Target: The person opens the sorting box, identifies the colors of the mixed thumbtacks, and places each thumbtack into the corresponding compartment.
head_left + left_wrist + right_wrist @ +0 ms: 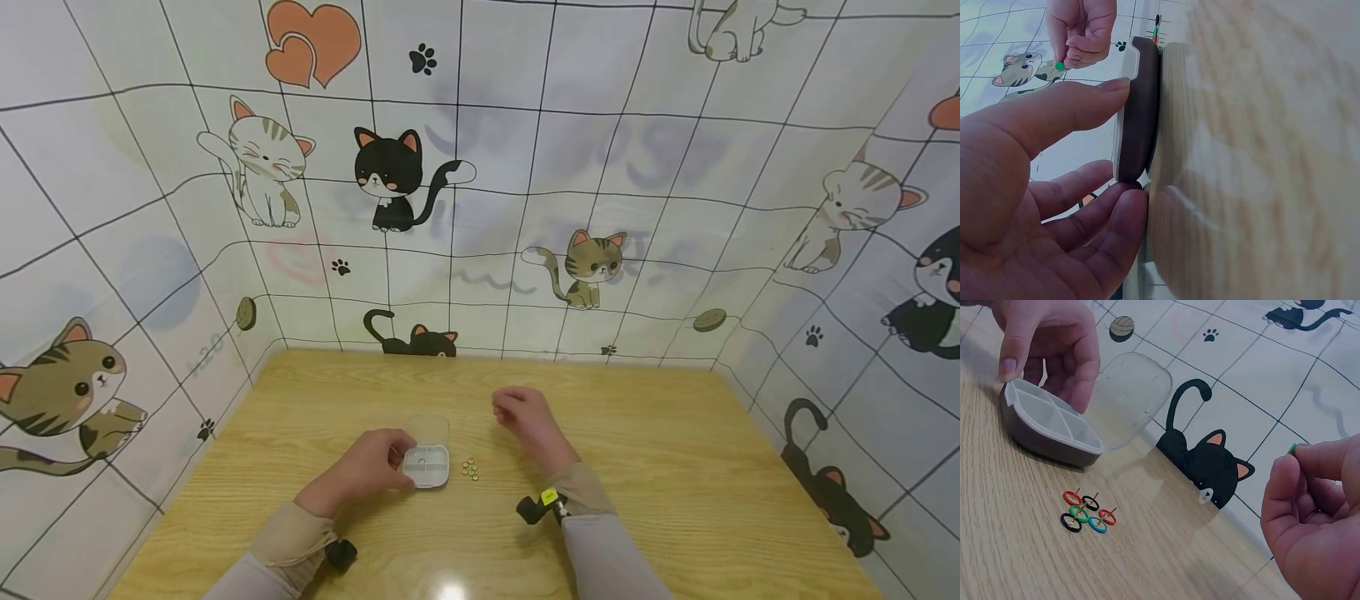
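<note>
My left hand (366, 463) grips the left side of a small pill box (1047, 449), thumb at its rim and fingers against its wall. The box is white inside with several compartments and brown outside. Its clear lid (1137, 394) stands open toward the back. One tiny piece (422, 461) shows inside a compartment. Several thumbtacks (1071, 522) with red, black, green and blue rims lie point up, just right of the box. Farther back and to the right, my right hand (527, 419) pinches a green thumbtack (1060, 65) between thumb and index finger, raised over the table.
A wooden table (660, 467) lies under everything. Cloth walls (510, 158) printed with cats and grid lines stand at its back, left and right. Each wrist carries a small black camera (341, 555).
</note>
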The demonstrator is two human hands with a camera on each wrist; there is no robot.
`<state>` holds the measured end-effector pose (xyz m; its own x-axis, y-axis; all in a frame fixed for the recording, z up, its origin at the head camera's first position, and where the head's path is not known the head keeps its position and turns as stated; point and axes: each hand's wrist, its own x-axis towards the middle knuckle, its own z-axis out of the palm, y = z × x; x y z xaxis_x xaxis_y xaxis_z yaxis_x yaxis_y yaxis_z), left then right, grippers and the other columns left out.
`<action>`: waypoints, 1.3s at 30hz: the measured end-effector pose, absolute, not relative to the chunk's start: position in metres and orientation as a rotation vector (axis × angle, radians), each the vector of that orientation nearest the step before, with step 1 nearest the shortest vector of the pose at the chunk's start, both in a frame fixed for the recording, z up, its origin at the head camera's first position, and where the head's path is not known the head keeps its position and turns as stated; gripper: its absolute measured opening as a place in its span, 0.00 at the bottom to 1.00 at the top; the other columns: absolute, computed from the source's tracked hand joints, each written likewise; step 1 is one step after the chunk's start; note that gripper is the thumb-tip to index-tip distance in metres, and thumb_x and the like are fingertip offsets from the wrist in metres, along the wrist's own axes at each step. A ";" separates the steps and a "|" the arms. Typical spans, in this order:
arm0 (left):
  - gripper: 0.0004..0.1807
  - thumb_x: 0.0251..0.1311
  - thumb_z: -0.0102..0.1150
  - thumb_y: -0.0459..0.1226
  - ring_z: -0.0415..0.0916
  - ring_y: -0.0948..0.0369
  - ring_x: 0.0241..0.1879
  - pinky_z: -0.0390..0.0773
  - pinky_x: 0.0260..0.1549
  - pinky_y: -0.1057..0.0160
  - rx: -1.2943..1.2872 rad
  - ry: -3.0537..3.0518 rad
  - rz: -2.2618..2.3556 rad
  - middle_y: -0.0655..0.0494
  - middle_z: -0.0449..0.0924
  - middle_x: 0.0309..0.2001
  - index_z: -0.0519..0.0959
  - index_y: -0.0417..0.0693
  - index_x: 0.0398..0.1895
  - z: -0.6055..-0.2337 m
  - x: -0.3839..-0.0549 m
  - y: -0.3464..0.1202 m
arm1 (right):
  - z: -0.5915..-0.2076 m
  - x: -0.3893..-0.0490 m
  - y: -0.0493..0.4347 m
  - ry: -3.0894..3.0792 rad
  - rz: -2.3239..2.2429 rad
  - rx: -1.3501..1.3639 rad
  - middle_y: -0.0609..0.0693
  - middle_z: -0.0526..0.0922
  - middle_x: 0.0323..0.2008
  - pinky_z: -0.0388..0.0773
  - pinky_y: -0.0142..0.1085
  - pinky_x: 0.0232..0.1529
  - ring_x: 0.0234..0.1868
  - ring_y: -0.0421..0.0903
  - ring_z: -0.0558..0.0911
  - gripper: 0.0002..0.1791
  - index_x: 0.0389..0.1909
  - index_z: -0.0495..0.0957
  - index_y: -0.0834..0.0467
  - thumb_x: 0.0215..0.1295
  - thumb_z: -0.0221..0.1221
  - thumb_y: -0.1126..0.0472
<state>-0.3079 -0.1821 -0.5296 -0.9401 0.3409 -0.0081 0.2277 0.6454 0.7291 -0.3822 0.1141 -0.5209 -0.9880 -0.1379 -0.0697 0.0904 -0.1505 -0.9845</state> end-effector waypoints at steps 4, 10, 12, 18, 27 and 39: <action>0.25 0.44 0.84 0.34 0.74 0.58 0.39 0.75 0.38 0.63 0.476 2.716 1.178 0.54 0.81 0.37 0.85 0.44 0.48 -0.529 -0.307 -0.182 | -0.525 -0.385 0.117 1.817 -2.361 0.033 0.52 0.84 0.36 0.80 0.26 0.35 0.31 0.37 0.81 0.14 0.56 0.76 0.76 0.78 0.54 0.71; 0.25 0.44 0.84 0.33 0.75 0.57 0.39 0.75 0.38 0.63 0.476 2.713 1.186 0.54 0.81 0.37 0.85 0.43 0.48 -0.527 -0.307 -0.181 | -0.531 -0.387 0.124 1.614 -2.474 0.126 0.50 0.83 0.38 0.79 0.24 0.37 0.35 0.37 0.81 0.14 0.59 0.75 0.72 0.79 0.53 0.70; 0.25 0.44 0.84 0.33 0.75 0.57 0.39 0.75 0.38 0.63 0.476 2.713 1.188 0.54 0.81 0.37 0.85 0.43 0.48 -0.527 -0.307 -0.181 | -0.531 -0.388 0.126 1.525 -2.522 0.147 0.50 0.82 0.38 0.79 0.23 0.37 0.35 0.37 0.80 0.10 0.54 0.78 0.68 0.79 0.54 0.69; 0.25 0.44 0.84 0.34 0.75 0.58 0.39 0.75 0.39 0.63 0.475 2.717 1.183 0.55 0.81 0.37 0.85 0.43 0.47 -0.528 -0.307 -0.182 | -0.533 -0.389 0.131 1.193 -2.673 0.179 0.49 0.80 0.36 0.77 0.23 0.36 0.34 0.38 0.79 0.04 0.46 0.76 0.63 0.80 0.53 0.68; 0.25 0.44 0.85 0.34 0.75 0.58 0.39 0.76 0.39 0.63 0.472 2.719 1.176 0.55 0.82 0.38 0.85 0.44 0.48 -0.529 -0.308 -0.182 | -0.541 -0.393 0.139 0.742 -2.760 0.251 0.51 0.78 0.38 0.77 0.24 0.41 0.36 0.40 0.78 0.07 0.55 0.68 0.62 0.82 0.51 0.68; 0.26 0.44 0.85 0.36 0.76 0.59 0.40 0.76 0.40 0.63 0.450 2.720 1.164 0.56 0.82 0.39 0.85 0.45 0.49 -0.529 -0.307 -0.183 | -0.542 -0.390 0.139 0.494 -2.761 0.297 0.53 0.76 0.38 0.75 0.24 0.42 0.37 0.41 0.77 0.08 0.57 0.63 0.60 0.84 0.46 0.69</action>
<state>-0.3066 -0.1826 -0.5291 -0.9439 0.3296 -0.0186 0.2142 0.6543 0.7253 -0.3903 0.1395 -0.5417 -0.9271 -0.2733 -0.2564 0.3453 -0.8890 -0.3009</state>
